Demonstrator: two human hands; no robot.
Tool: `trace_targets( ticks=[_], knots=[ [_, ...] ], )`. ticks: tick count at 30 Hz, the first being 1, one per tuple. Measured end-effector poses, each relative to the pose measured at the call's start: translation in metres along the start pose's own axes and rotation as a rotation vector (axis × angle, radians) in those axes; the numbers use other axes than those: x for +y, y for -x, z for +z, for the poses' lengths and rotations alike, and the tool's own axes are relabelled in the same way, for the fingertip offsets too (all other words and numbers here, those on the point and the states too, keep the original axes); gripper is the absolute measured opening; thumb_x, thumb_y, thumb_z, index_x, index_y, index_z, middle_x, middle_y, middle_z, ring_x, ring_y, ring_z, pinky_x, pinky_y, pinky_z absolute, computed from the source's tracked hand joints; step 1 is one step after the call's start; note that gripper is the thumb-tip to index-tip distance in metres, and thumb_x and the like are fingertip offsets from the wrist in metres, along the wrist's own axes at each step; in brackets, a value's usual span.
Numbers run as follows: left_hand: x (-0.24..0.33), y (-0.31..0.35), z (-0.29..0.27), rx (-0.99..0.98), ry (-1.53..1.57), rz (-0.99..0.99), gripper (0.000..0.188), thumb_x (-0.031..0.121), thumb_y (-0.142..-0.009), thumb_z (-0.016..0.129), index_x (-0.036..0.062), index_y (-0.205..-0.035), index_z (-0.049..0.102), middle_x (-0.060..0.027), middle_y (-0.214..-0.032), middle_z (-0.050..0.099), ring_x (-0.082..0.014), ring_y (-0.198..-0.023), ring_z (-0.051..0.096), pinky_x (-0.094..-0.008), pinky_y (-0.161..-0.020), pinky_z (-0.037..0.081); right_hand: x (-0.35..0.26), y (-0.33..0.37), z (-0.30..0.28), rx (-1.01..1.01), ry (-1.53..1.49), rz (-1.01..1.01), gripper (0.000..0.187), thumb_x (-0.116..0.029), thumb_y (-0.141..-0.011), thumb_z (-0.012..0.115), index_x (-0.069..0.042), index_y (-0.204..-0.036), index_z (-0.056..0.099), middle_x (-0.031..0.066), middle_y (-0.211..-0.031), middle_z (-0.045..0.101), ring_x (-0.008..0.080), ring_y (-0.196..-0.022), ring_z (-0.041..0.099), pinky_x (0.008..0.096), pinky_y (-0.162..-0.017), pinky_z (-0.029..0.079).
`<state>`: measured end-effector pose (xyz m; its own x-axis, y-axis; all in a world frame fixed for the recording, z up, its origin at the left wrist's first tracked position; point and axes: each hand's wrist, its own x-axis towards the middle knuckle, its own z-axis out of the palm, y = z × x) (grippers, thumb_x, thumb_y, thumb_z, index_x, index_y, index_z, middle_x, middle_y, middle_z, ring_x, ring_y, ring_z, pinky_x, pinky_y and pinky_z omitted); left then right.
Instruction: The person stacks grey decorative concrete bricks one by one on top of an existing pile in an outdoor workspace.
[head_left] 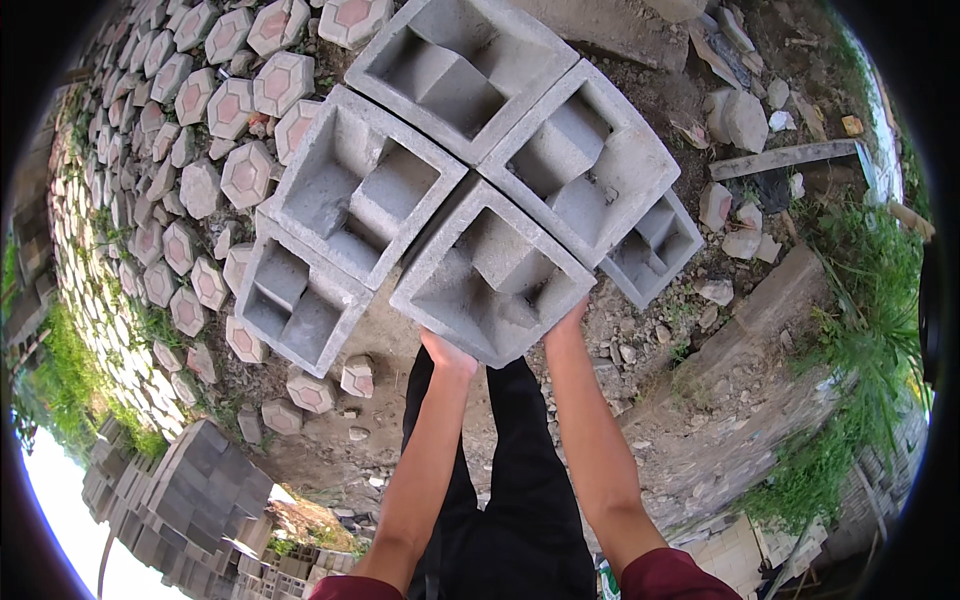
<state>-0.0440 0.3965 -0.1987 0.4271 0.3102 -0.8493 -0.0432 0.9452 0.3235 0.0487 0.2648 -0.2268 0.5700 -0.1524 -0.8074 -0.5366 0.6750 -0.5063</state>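
Observation:
My left hand [450, 354] grips the near left side of a grey concrete block [493, 275] with slanted inner walls and an open hollow. Gripping the right side of the same block is my right hand [568, 320]. Most of the fingers on both hands are hidden by the block. Its far corner meets a cluster of similar blocks: the left block [368, 192], the far block [462, 68] and the right block [588, 165]. Lower down sit two more hollow blocks, one at the left [302, 296] and one at the right [655, 245].
Hexagonal paving blocks [248, 174] with reddish centres cover the ground at left. Stones and broken pieces [738, 120] lie at right, by a long earthen or concrete ledge [740, 370]. Green plants [860, 330] grow beyond. Stacked grey blocks [190, 500] stand lower left.

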Motion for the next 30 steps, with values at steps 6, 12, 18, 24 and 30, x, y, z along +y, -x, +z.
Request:
trace_targets(
  ticks=[6,12,18,24,30],
  knots=[
    [0.014,-0.007,0.004,-0.092,0.026,0.010,0.056,0.040,-0.092,0.027,0.0057,-0.137,0.031,-0.0142,-0.139,0.035,-0.0324,-0.128,0.034,-0.0464,-0.106,0.027,0.007,0.006,0.021,0.065,-0.032,0.034,0.045,-0.033,-0.091,0.047,-0.007,-0.127,0.046,0.0074,-0.122,0.051,0.0222,-0.110,0.048,0.0365,-0.096,0.037],
    [0.015,-0.007,0.005,-0.108,0.039,0.041,0.057,0.040,-0.092,0.026,0.0053,-0.137,0.031,-0.0149,-0.139,0.035,-0.0336,-0.126,0.035,-0.0478,-0.106,0.028,0.010,0.001,0.017,0.046,0.019,-0.010,0.046,-0.034,-0.091,0.048,-0.007,-0.127,0.046,0.0071,-0.122,0.050,0.0226,-0.110,0.049,0.0375,-0.095,0.037],
    [0.021,-0.014,0.005,-0.012,0.015,0.038,0.057,0.044,-0.093,0.027,0.0061,-0.134,0.036,-0.0136,-0.135,0.041,-0.0315,-0.125,0.038,-0.0462,-0.104,0.030,0.001,0.014,0.020,-0.057,-0.141,0.044,0.061,-0.049,-0.090,0.041,-0.007,-0.134,0.037,0.0087,-0.134,0.042,0.0256,-0.124,0.037,0.0399,-0.105,0.026],
    [0.037,-0.013,0.020,-0.101,0.064,-0.109,0.057,0.041,-0.092,0.025,0.0049,-0.135,0.035,-0.0168,-0.137,0.038,-0.0356,-0.124,0.037,-0.0494,-0.105,0.028,-0.002,0.044,0.030,0.005,0.023,-0.115,0.081,-0.066,-0.087,0.033,-0.005,-0.139,0.028,0.0099,-0.144,0.029,0.0254,-0.131,0.027,0.0391,-0.108,0.021],
    [0.033,-0.019,0.021,-0.100,0.140,-0.022,0.061,0.046,-0.089,0.025,0.0049,-0.133,0.039,-0.0163,-0.135,0.041,-0.0351,-0.123,0.039,-0.0497,-0.104,0.030,-0.003,0.051,0.049,0.158,0.314,-0.222,0.084,-0.064,-0.088,0.033,0.005,-0.135,0.033,0.0132,-0.139,0.038,0.0253,-0.126,0.036,0.0346,-0.105,0.025]
  ],
)
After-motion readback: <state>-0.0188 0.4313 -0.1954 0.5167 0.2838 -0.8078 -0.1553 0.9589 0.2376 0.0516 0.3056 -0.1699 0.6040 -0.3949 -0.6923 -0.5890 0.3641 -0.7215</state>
